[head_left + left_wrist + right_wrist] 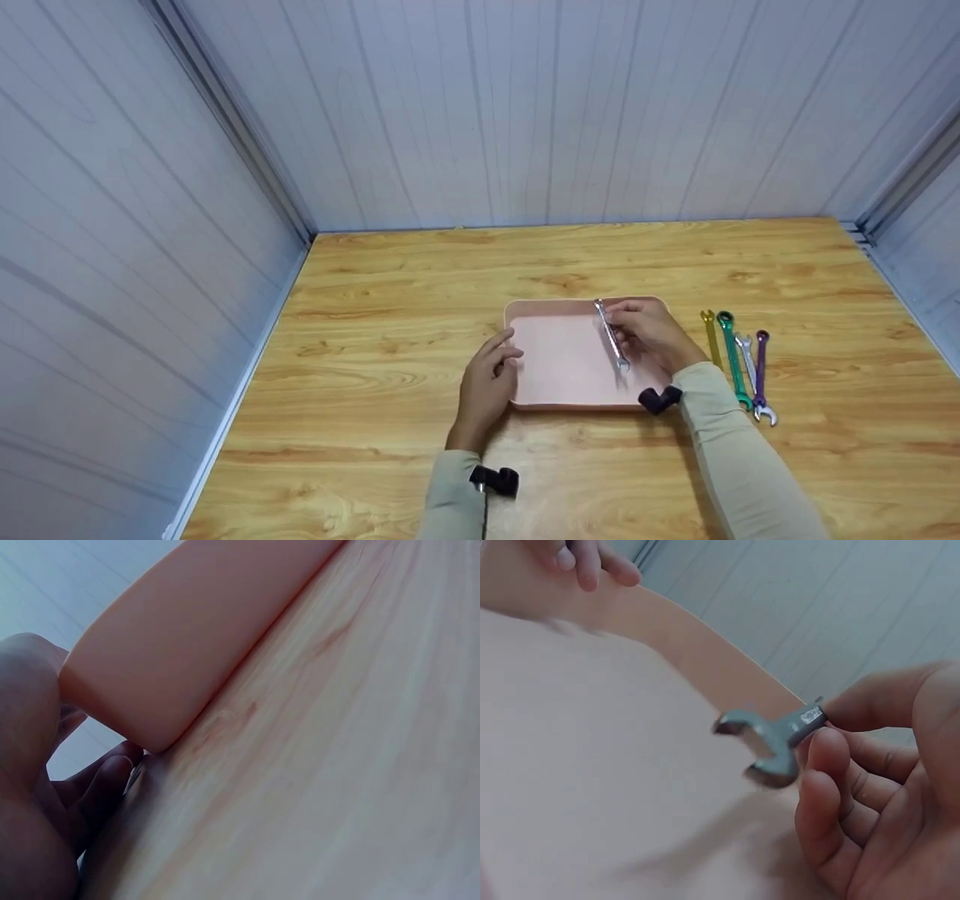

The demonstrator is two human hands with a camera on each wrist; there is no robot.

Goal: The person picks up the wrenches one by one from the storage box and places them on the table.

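A silver combination wrench (611, 334) is pinched near its upper end by my right hand (646, 330). It slants above the floor of the pink tray (562, 382), near the tray's right side. In the right wrist view, the wrench's open-jaw end (769, 750) points away from the fingertips, and a shadow falls on the tray below it. My left hand (484, 379) rests at the tray's left edge, with relaxed fingers reaching over the rim. Its lower fingers (109, 780) lie close to the outside of the tray corner in the left wrist view.
To the right of the tray, on the wooden table (375, 360), lie a yellow wrench (710, 334), a green wrench (731, 356), a silver wrench (748, 360) and a purple wrench (761, 367), side by side. Pale panel walls (510, 112) stand behind and beside the table.
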